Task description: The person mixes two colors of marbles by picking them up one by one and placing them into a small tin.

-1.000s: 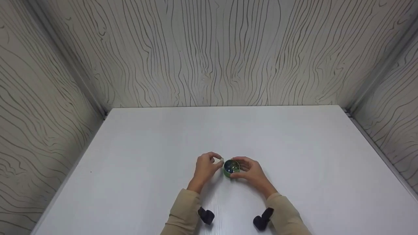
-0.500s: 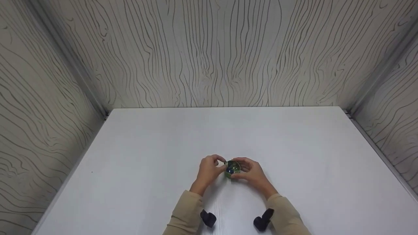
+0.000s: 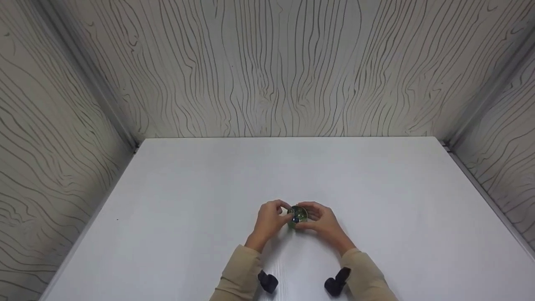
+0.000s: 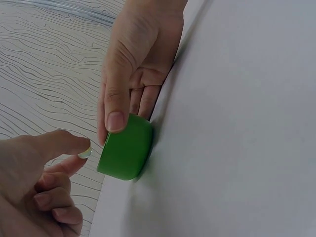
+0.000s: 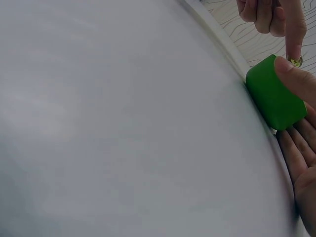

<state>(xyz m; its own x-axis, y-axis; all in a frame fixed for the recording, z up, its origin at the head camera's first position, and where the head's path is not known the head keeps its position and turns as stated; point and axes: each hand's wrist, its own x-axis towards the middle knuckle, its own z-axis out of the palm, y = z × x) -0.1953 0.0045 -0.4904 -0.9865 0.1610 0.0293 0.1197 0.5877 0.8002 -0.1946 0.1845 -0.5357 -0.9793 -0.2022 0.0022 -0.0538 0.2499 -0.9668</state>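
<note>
A small green bowl (image 3: 291, 226) stands on the white table with several shiny glass marbles (image 3: 296, 219) inside, some of them blue. My right hand (image 3: 325, 221) grips the bowl from the right, thumb on the near side and fingers on the far side. Between the thumb and a fingertip of my left hand (image 3: 267, 220) a clear, yellowish marble (image 4: 85, 153) is pinched. In the left wrist view it is just beside the rim of the bowl (image 4: 129, 153), apart from it. The right wrist view shows the marble (image 5: 296, 61) partly hidden behind the right thumb.
The white table (image 3: 188, 179) stretches out around the bowl on all sides. Panels with a wood-grain pattern (image 3: 267, 71) rise behind it and at both sides. A black wrist camera (image 3: 268, 282) is on the left sleeve, another (image 3: 335, 284) on the right.
My left hand has moved to the right with the pinched marble, from beside the bowl to over its left rim. The right hand and the bowl have hardly moved.
</note>
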